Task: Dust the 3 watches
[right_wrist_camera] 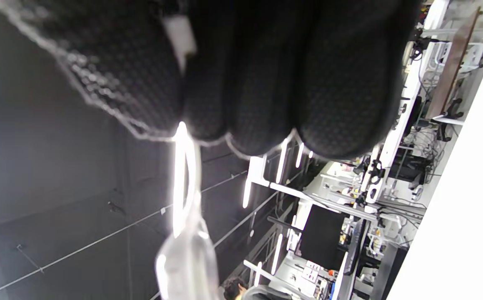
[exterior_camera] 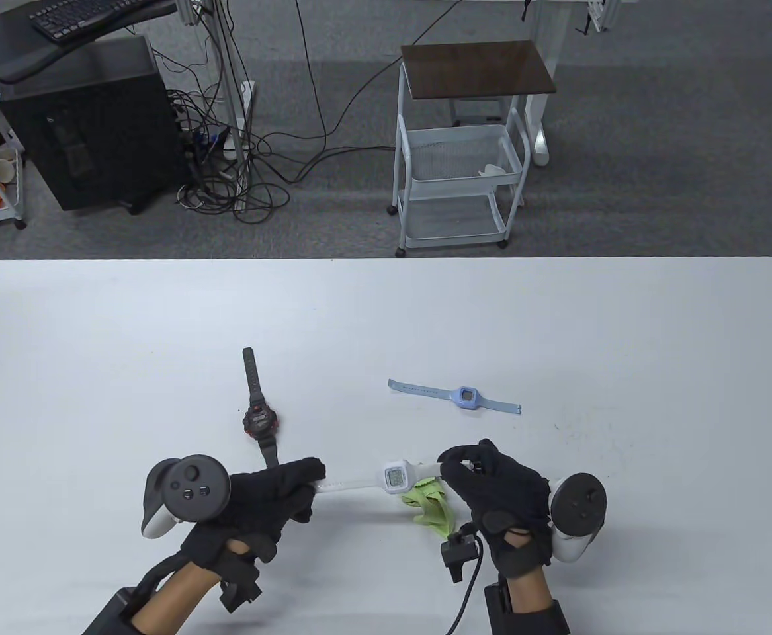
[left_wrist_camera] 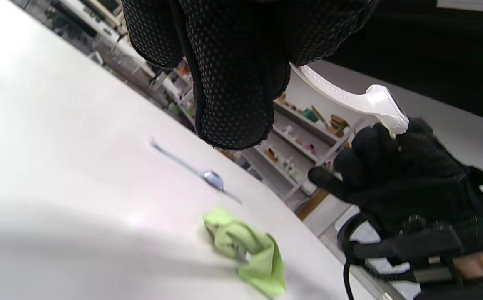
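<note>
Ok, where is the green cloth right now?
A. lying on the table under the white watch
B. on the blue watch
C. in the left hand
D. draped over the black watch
A: the green cloth lies loose on the table, while both hands hold the white watch by its strap ends above it.

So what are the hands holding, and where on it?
The white watch, lifted above the green cloth: left hand pinches one strap end, right hand the other.
</note>
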